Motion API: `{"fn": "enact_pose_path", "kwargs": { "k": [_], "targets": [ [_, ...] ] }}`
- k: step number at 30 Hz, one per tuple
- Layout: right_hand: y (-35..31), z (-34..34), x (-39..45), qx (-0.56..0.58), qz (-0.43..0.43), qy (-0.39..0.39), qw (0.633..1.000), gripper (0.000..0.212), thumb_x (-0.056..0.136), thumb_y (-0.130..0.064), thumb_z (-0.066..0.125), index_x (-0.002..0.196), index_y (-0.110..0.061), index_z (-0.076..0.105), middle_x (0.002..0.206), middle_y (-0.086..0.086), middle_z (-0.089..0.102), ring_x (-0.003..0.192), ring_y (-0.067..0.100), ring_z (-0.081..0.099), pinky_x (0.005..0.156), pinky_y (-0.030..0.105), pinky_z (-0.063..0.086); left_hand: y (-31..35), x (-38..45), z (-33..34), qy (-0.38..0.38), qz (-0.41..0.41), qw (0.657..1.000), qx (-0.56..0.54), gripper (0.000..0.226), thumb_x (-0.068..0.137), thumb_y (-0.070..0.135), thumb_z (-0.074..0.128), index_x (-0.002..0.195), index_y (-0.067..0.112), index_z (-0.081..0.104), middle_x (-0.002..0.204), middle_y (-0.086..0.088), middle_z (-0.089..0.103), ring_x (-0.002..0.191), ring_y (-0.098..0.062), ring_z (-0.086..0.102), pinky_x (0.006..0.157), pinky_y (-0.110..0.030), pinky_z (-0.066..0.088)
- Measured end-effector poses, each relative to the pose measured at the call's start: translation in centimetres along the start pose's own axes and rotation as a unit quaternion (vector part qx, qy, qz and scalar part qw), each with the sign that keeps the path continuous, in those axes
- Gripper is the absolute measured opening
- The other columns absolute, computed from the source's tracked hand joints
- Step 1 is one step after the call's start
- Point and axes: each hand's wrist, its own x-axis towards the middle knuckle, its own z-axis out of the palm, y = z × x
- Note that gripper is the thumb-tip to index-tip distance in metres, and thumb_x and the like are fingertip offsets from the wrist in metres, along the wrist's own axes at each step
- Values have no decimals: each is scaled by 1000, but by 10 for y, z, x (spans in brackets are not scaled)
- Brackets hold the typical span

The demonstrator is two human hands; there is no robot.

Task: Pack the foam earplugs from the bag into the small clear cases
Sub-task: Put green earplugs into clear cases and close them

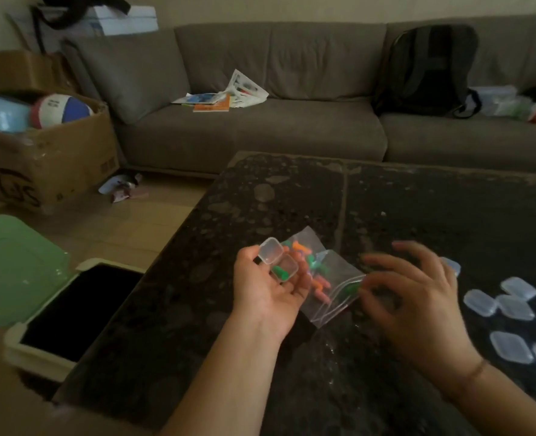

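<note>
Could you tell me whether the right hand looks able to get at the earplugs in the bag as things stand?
Probably yes: the right hand is at the mouth of the bag, nothing between; it looks blurred.

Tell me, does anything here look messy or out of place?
On the table nothing looks spilled. Off it, crumpled wrappers lie on the floor beside a dented cardboard box, and loose papers are strewn across the sofa.
</note>
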Motion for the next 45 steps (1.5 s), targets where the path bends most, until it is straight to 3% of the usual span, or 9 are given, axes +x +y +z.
{"fn": "enact_pose_path", "kwargs": {
  "k": [3, 5, 12, 18, 22, 28, 34, 39, 45],
  "targets": [
    [-3, -23, -8, 153, 35, 31, 987, 28, 73, -24, 72, 95, -38, 61, 97, -18, 62, 87, -2, 63, 78, 13, 53, -18, -9, 9, -48, -20, 994, 91, 42, 96, 42, 55, 111, 8, 74, 114, -22, 72, 96, -32, 68, 86, -41, 54],
    [-8, -27, -12, 169, 33, 47, 984, 37, 72, -26, 70, 105, -38, 58, 97, -18, 63, 84, -5, 63, 72, 4, 49, -30, -14, 12, -91, -48, 987, 124, 41, 97, 43, 54, 116, 12, 73, 112, -20, 74, 99, -31, 69, 85, -41, 54],
    [-4, -14, -16, 111, 26, -50, 992, 35, 71, -24, 78, 91, -49, 62, 97, -32, 53, 95, -3, 56, 73, 9, 42, -46, -15, 13, -163, -80, 965, 192, 63, 77, 42, 61, 127, 5, 69, 123, -26, 69, 101, -29, 65, 88, -39, 54],
    [2, -14, -15, 128, 60, -77, 987, 31, 77, -26, 75, 83, -52, 59, 94, -31, 50, 91, -6, 55, 72, 10, 47, -54, -10, 12, -161, -74, 964, 200, 44, 99, 39, 51, 119, 6, 73, 120, -23, 72, 101, -28, 71, 99, -42, 54],
    [6, -12, -15, 179, 75, -71, 978, 39, 78, -18, 77, 79, -53, 57, 95, -27, 55, 99, -14, 51, 81, 1, 41, -54, -10, 12, -165, -81, 962, 201, 41, 100, 33, 51, 117, 4, 74, 116, -23, 74, 109, -33, 72, 95, -43, 58],
    [6, -13, -17, 202, 89, -104, 970, 38, 78, -14, 76, 78, -49, 59, 95, -23, 57, 97, -14, 51, 78, 3, 43, -52, -12, 11, -147, -102, 968, 178, 44, 98, 34, 54, 121, 2, 72, 120, -25, 72, 106, -33, 71, 84, -39, 62],
    [14, -20, -17, 305, 143, -48, 940, 39, 80, -9, 72, 102, -39, 63, 101, -15, 65, 94, -3, 63, 74, 16, 55, -53, -9, 11, -149, -89, 968, 181, 36, 93, 23, 64, 125, 6, 69, 111, -21, 76, 100, -30, 76, 84, -40, 61],
    [25, -19, -18, 254, 71, -119, 957, 73, 78, -25, 74, 138, -47, 38, 130, -27, 47, 119, -10, 47, 92, 15, 49, -52, -12, 13, -167, -117, 963, 176, 51, 95, 47, 57, 122, 6, 72, 108, -21, 76, 94, -30, 76, 79, -40, 61],
    [32, -20, -17, 193, -16, -130, 972, 45, 80, -35, 72, 121, -45, 55, 126, -28, 52, 118, -6, 49, 95, 22, 50, -51, -13, 14, -168, -81, 961, 204, 23, 98, 13, 59, 115, 4, 72, 106, -20, 77, 98, -30, 76, 75, -36, 62]
  ]
}}
